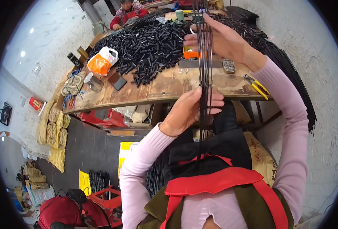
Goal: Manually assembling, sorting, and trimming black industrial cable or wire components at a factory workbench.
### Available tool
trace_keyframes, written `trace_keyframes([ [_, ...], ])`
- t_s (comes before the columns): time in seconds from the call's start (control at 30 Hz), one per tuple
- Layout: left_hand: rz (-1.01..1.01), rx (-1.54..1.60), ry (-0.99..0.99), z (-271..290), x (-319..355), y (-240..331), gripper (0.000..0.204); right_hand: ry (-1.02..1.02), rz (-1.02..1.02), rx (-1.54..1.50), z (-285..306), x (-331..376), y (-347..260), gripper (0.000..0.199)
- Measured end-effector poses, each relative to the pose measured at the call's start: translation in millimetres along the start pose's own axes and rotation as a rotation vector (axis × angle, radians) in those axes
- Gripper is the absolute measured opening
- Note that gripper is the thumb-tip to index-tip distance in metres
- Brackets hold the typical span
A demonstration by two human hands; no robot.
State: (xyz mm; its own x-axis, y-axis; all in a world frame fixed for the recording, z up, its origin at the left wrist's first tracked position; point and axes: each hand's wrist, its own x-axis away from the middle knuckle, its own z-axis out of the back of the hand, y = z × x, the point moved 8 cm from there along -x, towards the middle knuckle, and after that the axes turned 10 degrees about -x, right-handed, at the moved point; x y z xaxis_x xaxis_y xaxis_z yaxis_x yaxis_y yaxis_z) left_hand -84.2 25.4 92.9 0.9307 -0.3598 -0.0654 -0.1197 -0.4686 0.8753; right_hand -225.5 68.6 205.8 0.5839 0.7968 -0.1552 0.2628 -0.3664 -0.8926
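A bundle of long, thin black rods (204, 76) stands roughly upright in front of me, running from my lap past the table's near edge. My left hand (186, 108) is closed around its lower part, thumb on one side and fingertips showing on the other. Higher up, my right hand (228, 42) is open, thumb and fingers stretched out, with the rods passing across its palm and fingers. The rods' upper ends run out of the picture. Behind them, partly covered, sits a small orange box (190, 52) on the wooden table (165, 87).
A large heap of short black parts (150, 45) covers the table's middle. Yellow-handled pliers (259, 87) lie at right, near a small tray of metal bits (228, 66). A white-orange bag (102, 61) and glass jar (93, 81) stand left. Another person (129, 13) sits across.
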Motion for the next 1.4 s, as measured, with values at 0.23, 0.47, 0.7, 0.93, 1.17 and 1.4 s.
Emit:
trace_keyframes([
  [0.23, -0.077, 0.005, 0.015, -11, 6, 11, 0.047, 0.202, 0.267, 0.741, 15, 56, -23, 0.031],
  [0.47, -0.143, -0.049, 0.151, -11, 6, 4, 0.044, 0.185, 0.038, 1.01, -19, 48, 3, 0.027],
  [0.7, -0.111, -0.045, 0.259, 14, 7, -1, 0.037, 0.101, 0.259, 0.638, -8, 43, -11, 0.016],
  [0.93, -0.108, -0.067, 0.376, 22, -4, 0, 0.033, 0.065, 0.271, 0.493, 15, 36, -46, 0.021],
  [1.17, -0.194, -0.109, 0.507, 61, -6, 6, 0.028, 0.173, 0.432, 0.582, 21, 53, -71, 0.028],
  [1.4, -0.208, -0.205, 0.56, 88, -6, 34, 0.022, 0.477, 0.883, 0.272, 111, 96, -222, 0.028],
])
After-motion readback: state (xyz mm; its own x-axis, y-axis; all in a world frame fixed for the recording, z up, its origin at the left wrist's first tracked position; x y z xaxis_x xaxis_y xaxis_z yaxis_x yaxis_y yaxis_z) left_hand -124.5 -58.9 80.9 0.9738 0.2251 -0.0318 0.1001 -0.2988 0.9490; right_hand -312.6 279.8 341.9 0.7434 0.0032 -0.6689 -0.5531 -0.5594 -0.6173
